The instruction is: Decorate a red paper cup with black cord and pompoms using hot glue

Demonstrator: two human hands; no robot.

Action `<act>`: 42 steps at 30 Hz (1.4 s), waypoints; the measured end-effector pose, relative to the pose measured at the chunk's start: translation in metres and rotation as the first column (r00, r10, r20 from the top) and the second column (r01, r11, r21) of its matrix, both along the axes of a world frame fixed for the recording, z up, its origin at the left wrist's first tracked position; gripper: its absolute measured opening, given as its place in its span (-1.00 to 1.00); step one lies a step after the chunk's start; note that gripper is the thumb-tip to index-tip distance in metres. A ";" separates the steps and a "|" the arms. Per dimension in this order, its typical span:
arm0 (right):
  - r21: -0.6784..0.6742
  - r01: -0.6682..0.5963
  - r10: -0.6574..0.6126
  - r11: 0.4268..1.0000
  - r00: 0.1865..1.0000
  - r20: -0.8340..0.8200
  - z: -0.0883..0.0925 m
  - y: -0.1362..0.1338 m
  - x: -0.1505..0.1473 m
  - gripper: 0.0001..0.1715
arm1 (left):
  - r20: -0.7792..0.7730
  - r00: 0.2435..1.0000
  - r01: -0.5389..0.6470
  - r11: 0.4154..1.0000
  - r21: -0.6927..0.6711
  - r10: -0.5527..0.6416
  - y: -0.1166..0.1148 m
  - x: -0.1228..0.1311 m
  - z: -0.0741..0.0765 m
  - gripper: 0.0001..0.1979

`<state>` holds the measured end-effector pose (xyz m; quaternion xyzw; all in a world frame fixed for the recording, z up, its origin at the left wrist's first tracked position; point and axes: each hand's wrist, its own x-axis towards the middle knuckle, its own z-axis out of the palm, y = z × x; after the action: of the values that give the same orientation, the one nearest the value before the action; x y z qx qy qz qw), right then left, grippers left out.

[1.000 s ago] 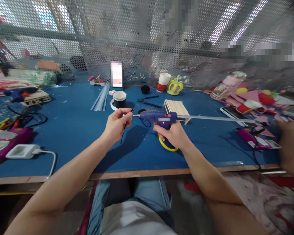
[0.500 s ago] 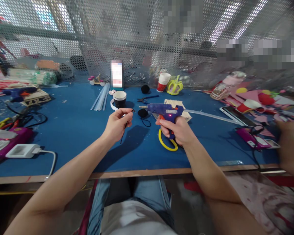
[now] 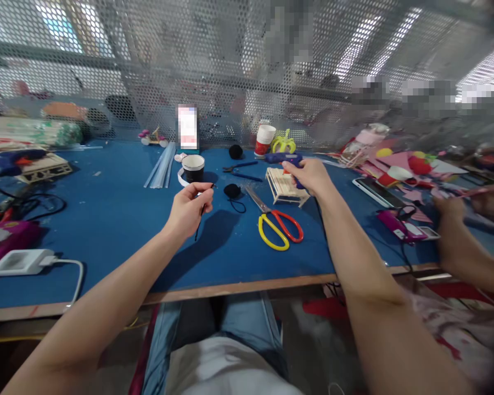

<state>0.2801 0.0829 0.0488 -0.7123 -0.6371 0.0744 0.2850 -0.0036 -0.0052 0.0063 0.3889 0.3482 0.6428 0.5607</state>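
My left hand (image 3: 189, 207) is raised over the blue table (image 3: 119, 219), its fingers pinched on a thin black string (image 3: 199, 219) that hangs down from them. My right hand (image 3: 308, 174) is stretched far forward and closed on the blue glue gun (image 3: 280, 158), held just behind a small frame of wooden sticks (image 3: 285, 186). Yellow and red scissors (image 3: 276, 226) lie on the table between my two arms. A black pompom (image 3: 231, 191) with a loop of cord rests beside my left hand.
A black paper cup (image 3: 193, 167), clear glue sticks (image 3: 160, 164), pliers (image 3: 241, 168), a red-and-white cup (image 3: 263, 140) and a yellow crown (image 3: 283, 144) stand farther back. Another person's hands (image 3: 456, 236) work at the right among pink craft pieces. A white power adapter (image 3: 18, 262) lies at the left.
My right hand carried the glue gun away from my left hand to the far side of the stick frame, uncovering the scissors. The left hand stayed put. The view shifted slightly.
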 end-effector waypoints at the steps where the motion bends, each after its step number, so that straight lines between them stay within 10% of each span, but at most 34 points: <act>1: -0.031 0.059 -0.055 0.998 0.993 0.104 -0.004 0.006 0.000 -0.47 | -0.004 1.000 -0.005 1.000 -0.003 0.005 0.000 0.000 0.000 -0.86; 10: -0.126 0.309 -0.252 0.943 0.907 0.338 -0.030 0.014 -0.011 -0.41 | -0.029 1.000 0.001 1.000 -0.008 -0.002 0.002 -0.002 -0.002 -0.85; 16: -0.131 0.274 -0.206 0.953 0.900 0.385 -0.038 -0.004 -0.028 -0.13 | -0.031 1.000 -0.001 1.000 -0.021 0.000 0.000 0.000 0.000 -0.86; 42: -0.203 0.366 -0.289 0.908 0.900 0.327 -0.041 0.002 -0.019 -0.01 | -0.033 0.999 0.011 0.999 -0.032 -0.012 -0.001 -0.001 -0.001 -0.85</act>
<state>0.2611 0.0851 0.0078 -0.8441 -0.5264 0.0028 0.1016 -0.0046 -0.0064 0.0056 0.3926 0.3656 0.6273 0.5645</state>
